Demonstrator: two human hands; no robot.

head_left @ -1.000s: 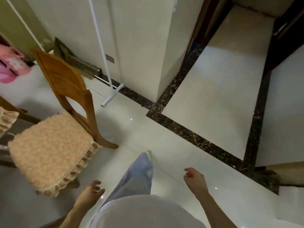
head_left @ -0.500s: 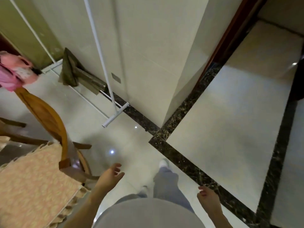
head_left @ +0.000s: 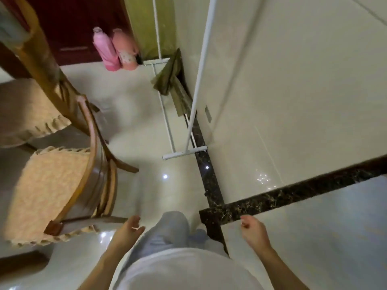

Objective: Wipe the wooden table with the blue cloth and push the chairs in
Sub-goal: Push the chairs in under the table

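A wooden chair (head_left: 94, 164) with a peach frilled cushion (head_left: 48, 191) stands at the left, its curved back toward me. A second wooden chair (head_left: 41, 59) with a similar cushion stands behind it at the upper left. My left hand (head_left: 128, 229) hangs empty with relaxed fingers just right of the near chair's back, not touching it. My right hand (head_left: 253, 229) is empty too, fingers loosely curled, over the dark floor border. The blue cloth and the table top are out of view.
A white metal rack (head_left: 184, 152) stands on the glossy tile floor against the cream wall (head_left: 293, 80). Two pink bottles (head_left: 115, 51) and a green-brown cloth (head_left: 167, 80) lie further back. Dark marble strips (head_left: 293, 193) cross the floor.
The view has swung left, so both chairs now show. My left hand has stayed near the near chair's back; both hands remain empty.
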